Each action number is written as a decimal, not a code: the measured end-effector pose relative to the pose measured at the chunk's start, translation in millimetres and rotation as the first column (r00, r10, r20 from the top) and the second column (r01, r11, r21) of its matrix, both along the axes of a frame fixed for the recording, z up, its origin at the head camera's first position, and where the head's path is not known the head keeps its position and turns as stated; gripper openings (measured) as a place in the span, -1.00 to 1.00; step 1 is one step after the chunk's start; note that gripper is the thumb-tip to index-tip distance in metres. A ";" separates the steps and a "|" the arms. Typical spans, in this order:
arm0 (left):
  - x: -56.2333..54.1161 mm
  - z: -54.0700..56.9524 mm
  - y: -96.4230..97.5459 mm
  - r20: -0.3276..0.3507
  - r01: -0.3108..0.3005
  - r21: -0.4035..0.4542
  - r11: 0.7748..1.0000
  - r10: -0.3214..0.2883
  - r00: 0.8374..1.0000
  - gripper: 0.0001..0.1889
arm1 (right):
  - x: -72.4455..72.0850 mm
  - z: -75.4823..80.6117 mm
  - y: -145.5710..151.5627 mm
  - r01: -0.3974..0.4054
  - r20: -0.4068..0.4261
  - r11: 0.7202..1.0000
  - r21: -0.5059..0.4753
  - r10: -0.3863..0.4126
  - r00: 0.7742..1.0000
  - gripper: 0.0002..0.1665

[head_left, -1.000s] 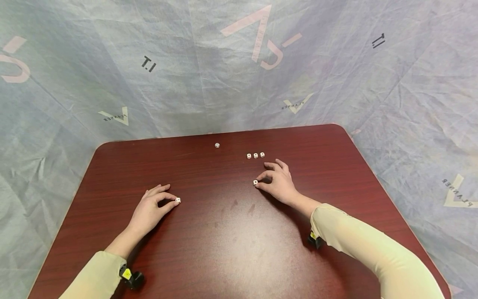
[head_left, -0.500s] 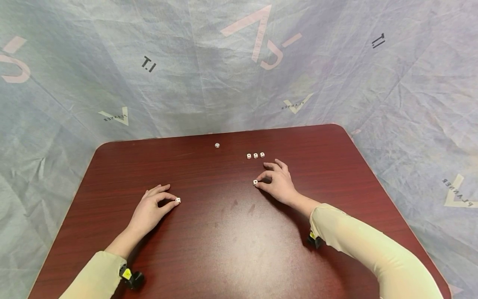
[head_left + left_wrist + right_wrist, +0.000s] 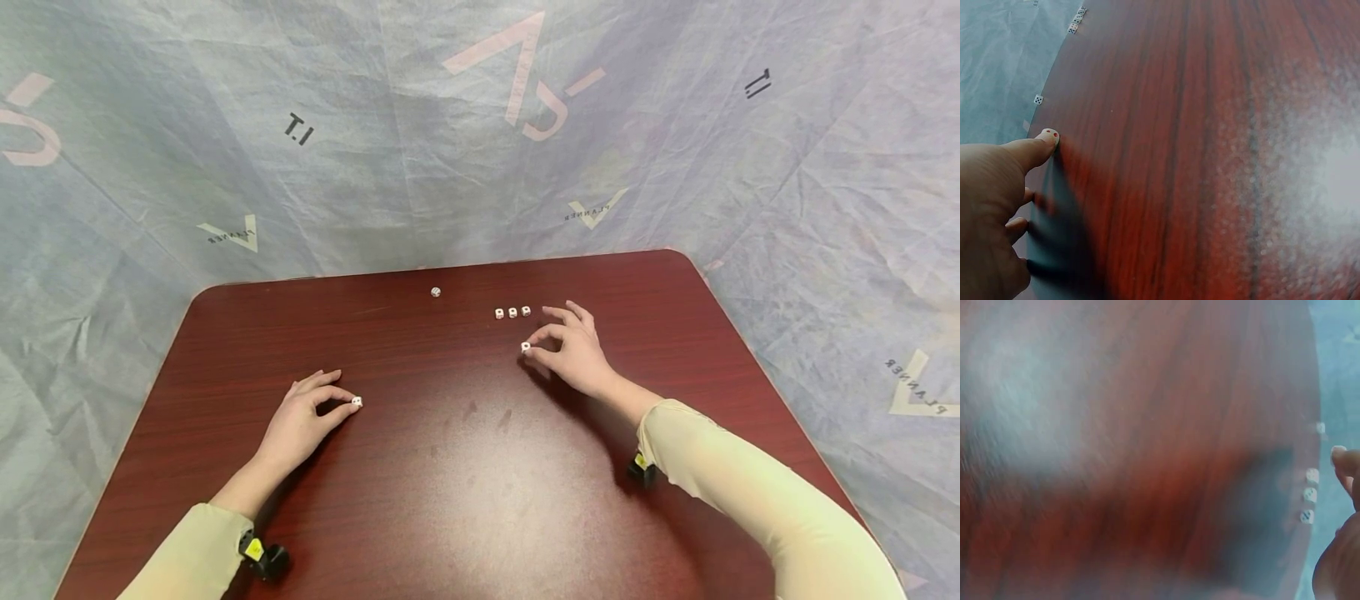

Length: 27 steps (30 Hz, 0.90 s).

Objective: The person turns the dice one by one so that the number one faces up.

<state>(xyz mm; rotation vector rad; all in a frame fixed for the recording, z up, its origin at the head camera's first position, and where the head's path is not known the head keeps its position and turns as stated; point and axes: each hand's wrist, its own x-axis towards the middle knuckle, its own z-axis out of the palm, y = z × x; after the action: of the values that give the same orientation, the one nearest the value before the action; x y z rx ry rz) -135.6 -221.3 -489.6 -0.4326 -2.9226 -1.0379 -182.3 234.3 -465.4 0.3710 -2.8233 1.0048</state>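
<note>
My left hand [image 3: 303,417] pinches a white die [image 3: 357,402] between thumb and index finger, low over the left part of the table. In the left wrist view two red pips show on this die [image 3: 1051,135] beside the thumb. Another white die [image 3: 526,347] is pinched by my right hand [image 3: 576,350], which hovers just in front of a row of three dice [image 3: 513,312]. The right wrist view is blurred; the right hand [image 3: 1342,544] appears at its right edge, near the row. A single die [image 3: 436,292] lies farther back, left of the row.
The dark red wooden table [image 3: 435,500] has rounded back corners. Grey printed cloth [image 3: 405,167] hangs behind it and along both sides. A black wrist camera [image 3: 268,560] is strapped at the left sleeve.
My right hand has moved forward and slightly right with its die, closer to the row of three. The left hand and the resting dice have stayed put.
</note>
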 end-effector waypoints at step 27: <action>0.4 2.0 1.6 0.009 0.002 0.005 1.000 -0.002 1.000 -0.88 | -67.9 19.6 42.9 0.085 -0.017 0.995 0.060 -0.084 0.996 -0.83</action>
<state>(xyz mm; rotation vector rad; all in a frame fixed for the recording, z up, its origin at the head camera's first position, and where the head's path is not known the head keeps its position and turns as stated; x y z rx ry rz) -135.3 -219.7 -487.6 -0.4326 -2.9269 -1.0502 -250.2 277.2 -445.8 0.2617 -2.8353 0.8986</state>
